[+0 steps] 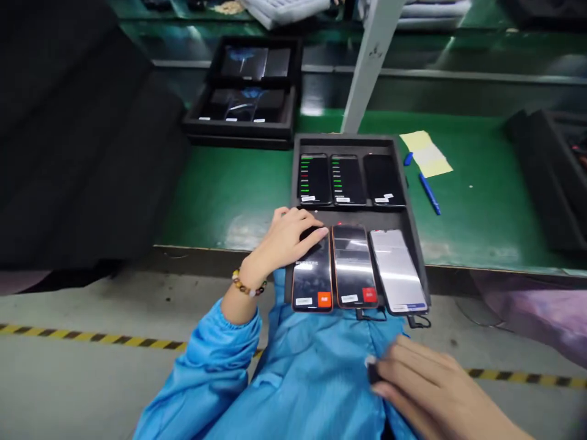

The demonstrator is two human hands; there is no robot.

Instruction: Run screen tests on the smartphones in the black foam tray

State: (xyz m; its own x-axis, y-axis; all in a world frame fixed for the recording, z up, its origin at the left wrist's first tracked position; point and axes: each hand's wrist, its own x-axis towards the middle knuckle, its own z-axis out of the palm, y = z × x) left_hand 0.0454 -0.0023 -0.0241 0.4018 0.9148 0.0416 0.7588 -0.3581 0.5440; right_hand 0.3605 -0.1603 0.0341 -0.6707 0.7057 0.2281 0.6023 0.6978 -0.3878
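My left hand (293, 235) grips the top left of an orange-edged smartphone (312, 284), its thumb across the upper screen. This phone is in the front row of a black foam tray (300, 144). Beside it lie a second orange-edged phone (354, 266) and a phone with a pale lit screen (398, 269). A small black connector (373, 371) with a light tip is pinched in my right hand (419, 379), low at the right and apart from the tray; motion blurs it. Short black cable adapters (419, 321) stick out below the middle and right phones.
Three phones (348, 177) lie in the tray's back row, two showing green-marked lists. Stacked trays of phones (241, 131) stand back left. A blue pen (430, 194) and yellow paper (426, 153) lie right. A grey post (369, 67) rises behind; another black tray (559, 177) is far right.
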